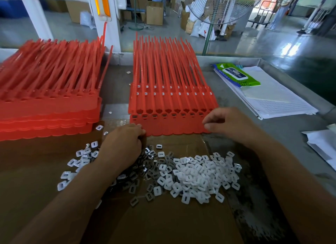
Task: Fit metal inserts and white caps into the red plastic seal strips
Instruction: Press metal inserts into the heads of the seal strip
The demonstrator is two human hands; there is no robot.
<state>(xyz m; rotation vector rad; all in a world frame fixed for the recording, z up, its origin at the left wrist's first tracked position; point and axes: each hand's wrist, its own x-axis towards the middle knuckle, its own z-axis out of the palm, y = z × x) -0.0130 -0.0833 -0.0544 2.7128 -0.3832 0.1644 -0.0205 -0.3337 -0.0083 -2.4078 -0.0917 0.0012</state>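
Observation:
A sheet of joined red seal strips (169,123) lies in the middle of the bench on top of earlier sheets, with metal inserts seated in its row of sockets. My left hand (123,145) rests knuckles-up at the sheet's near left corner, fingers curled down at its edge. My right hand (227,123) hovers over the sheet's right end, fingers bent and thumb near the fingertips; whether it holds a piece is hidden. A heap of white caps (200,174) lies on the cardboard in front of me, and dark metal inserts (145,172) lie beside it.
A taller stack of red strip sheets (49,101) stands at the left. A green wipes pack (236,74) and lined papers (272,96) lie at the right. Brown cardboard (163,222) covers the near bench. A fan (212,16) stands beyond the bench.

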